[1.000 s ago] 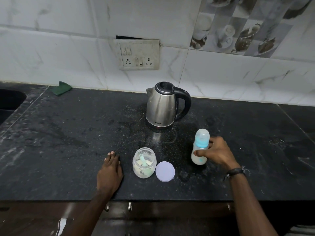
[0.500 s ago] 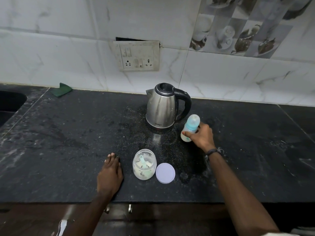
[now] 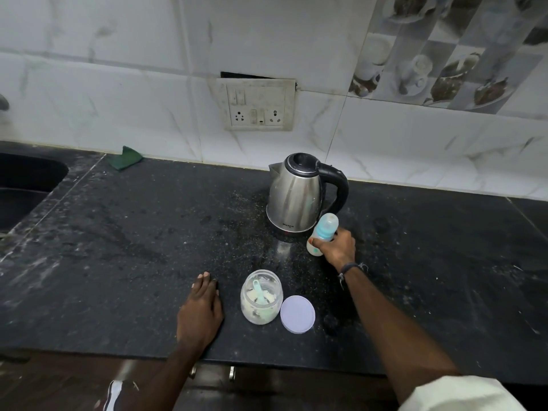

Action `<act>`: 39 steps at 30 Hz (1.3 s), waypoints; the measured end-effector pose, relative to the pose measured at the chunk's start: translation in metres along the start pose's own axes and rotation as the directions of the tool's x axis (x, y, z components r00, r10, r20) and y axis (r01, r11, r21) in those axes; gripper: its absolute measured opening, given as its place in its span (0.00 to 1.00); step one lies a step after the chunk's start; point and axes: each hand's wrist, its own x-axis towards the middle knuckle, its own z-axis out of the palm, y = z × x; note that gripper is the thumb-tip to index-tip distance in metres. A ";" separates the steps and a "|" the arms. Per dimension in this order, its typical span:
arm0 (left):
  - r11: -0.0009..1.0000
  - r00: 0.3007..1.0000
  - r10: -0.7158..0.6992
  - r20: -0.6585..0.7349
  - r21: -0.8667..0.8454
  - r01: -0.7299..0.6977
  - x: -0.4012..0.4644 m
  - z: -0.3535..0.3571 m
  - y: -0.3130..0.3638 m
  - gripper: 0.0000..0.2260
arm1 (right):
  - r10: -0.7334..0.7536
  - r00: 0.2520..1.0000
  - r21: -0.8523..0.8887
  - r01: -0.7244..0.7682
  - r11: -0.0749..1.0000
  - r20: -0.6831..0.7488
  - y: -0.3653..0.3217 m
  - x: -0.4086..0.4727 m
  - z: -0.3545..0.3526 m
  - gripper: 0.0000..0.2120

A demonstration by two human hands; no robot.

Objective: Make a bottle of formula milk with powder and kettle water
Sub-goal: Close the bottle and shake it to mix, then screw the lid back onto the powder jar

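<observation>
A baby bottle (image 3: 323,231) with a blue collar and clear cap holds white milk and stands on the black counter (image 3: 118,247), just right of the steel kettle (image 3: 296,197). My right hand (image 3: 336,247) is wrapped around the bottle's lower half. An open glass jar of powder (image 3: 261,298) with a green scoop inside stands near the front edge. Its lilac lid (image 3: 297,314) lies flat beside it on the right. My left hand (image 3: 201,310) rests palm down on the counter, left of the jar, holding nothing.
A black sink (image 3: 23,185) is set into the counter at far left. A green cloth (image 3: 126,157) lies against the tiled wall. A socket panel (image 3: 256,105) is on the wall above the kettle. Drawer handles (image 3: 212,373) show below the front edge.
My right hand has carried the bottle away from the front of the counter, back and left, and set it next to the kettle's base. My left hand has stayed put.
</observation>
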 end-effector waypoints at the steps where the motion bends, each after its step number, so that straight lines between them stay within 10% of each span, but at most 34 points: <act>1: 1.000 1.000 0.001 -0.002 0.003 -0.001 0.000 0.001 0.000 0.15 | -0.005 1.000 -0.012 0.005 1.000 -0.001 0.001 0.000 0.001 0.29; 14: 0.999 1.000 0.008 -0.016 -0.047 -0.009 0.000 -0.003 0.001 0.14 | 0.043 0.997 -0.143 -0.033 0.989 0.067 0.001 -0.012 -0.009 0.35; 23: 0.883 0.994 -0.067 -0.089 -0.470 0.018 -0.016 -0.024 0.014 0.24 | -0.094 0.990 -0.383 0.126 0.915 0.101 0.011 -0.091 -0.028 0.21; 29: 0.843 0.990 0.084 0.115 -0.539 -0.009 -0.021 -0.007 0.027 0.47 | -0.165 0.862 -0.562 0.445 0.697 0.478 0.011 -0.130 -0.016 0.35; 39: 0.784 0.974 0.064 0.216 -0.615 0.085 -0.016 0.002 0.052 0.61 | -0.166 0.812 -0.719 0.575 0.390 0.559 0.006 -0.156 0.012 0.37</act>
